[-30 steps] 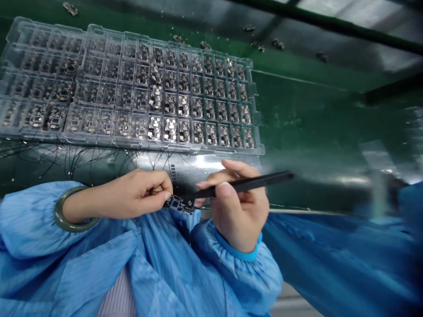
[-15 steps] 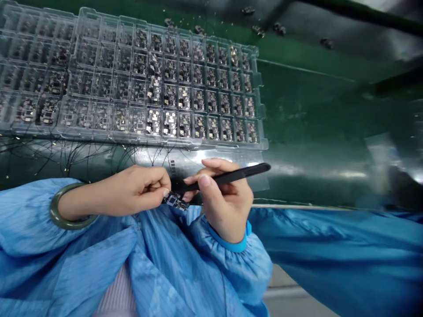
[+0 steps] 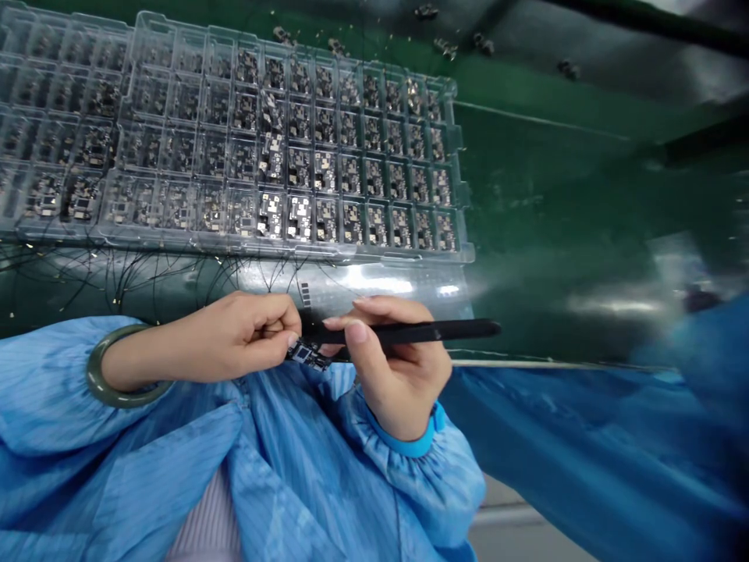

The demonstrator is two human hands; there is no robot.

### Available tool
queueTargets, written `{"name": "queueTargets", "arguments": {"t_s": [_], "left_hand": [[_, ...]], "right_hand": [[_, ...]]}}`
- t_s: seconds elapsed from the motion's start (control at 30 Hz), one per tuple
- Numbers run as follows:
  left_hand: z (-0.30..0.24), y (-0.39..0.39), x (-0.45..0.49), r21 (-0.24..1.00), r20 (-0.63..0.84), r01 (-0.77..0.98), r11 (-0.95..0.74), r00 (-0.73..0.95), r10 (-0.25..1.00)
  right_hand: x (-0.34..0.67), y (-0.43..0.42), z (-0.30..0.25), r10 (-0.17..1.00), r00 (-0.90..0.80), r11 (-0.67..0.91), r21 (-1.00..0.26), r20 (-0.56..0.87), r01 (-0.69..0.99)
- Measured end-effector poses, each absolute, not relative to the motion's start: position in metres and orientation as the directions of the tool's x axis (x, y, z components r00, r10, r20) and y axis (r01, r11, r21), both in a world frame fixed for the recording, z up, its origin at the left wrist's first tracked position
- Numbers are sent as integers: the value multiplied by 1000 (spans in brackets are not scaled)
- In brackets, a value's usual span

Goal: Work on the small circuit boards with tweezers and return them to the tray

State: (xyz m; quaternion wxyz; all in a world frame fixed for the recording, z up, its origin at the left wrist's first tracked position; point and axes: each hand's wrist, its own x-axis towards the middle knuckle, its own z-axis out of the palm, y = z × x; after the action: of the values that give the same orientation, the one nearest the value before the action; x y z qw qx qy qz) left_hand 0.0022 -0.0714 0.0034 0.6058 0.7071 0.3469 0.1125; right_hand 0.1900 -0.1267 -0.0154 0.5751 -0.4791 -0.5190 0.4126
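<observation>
A small black circuit board (image 3: 305, 353) is pinched by its left edge between the thumb and fingers of my left hand (image 3: 257, 334). My right hand (image 3: 393, 355) grips a pair of black tweezers (image 3: 450, 330) like a pen, with the rear end pointing right. The front of the tweezers reaches over the board's upper edge; the tips are hard to make out, so contact cannot be told. Just above the hands, a strip of small dark pads (image 3: 305, 295) lies on the bench.
Clear plastic trays (image 3: 374, 254) filled with circuit boards stand behind my hands. Thin black cables (image 3: 126, 273) lie along the trays' front edge. Several small parts (image 3: 448, 48) are scattered at the back of the green bench (image 3: 544, 234). A co-worker's blue sleeve (image 3: 711, 359) is at the right.
My right hand has tipped the tweezers closer to level, their rear end swinging down and right. My left hand and the board have hardly moved. The co-worker's sleeve has come in at the right.
</observation>
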Motion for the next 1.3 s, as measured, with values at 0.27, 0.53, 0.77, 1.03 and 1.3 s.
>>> {"name": "queueTargets", "arguments": {"t_s": [0.27,0.53,0.77,1.03,1.3], "left_hand": [[3,-72,2,942,-242,336,-28,730,639],[2,-74,1,939,-53,267,-217,736,675],[3,-77,3,894,125,266,-360,624,772],[2,-77,3,829,238,298,-472,577,782],[-5,-76,3,681,298,379,-626,637,711]], "right_hand": [[195,-125,-9,888,-44,451,-852,457,266],[194,-122,-13,822,277,449,-865,498,225],[193,-125,-16,865,356,318,-935,353,155],[192,-130,-22,932,121,290,-903,342,316],[199,-114,-2,804,477,385,-922,354,35]]}}
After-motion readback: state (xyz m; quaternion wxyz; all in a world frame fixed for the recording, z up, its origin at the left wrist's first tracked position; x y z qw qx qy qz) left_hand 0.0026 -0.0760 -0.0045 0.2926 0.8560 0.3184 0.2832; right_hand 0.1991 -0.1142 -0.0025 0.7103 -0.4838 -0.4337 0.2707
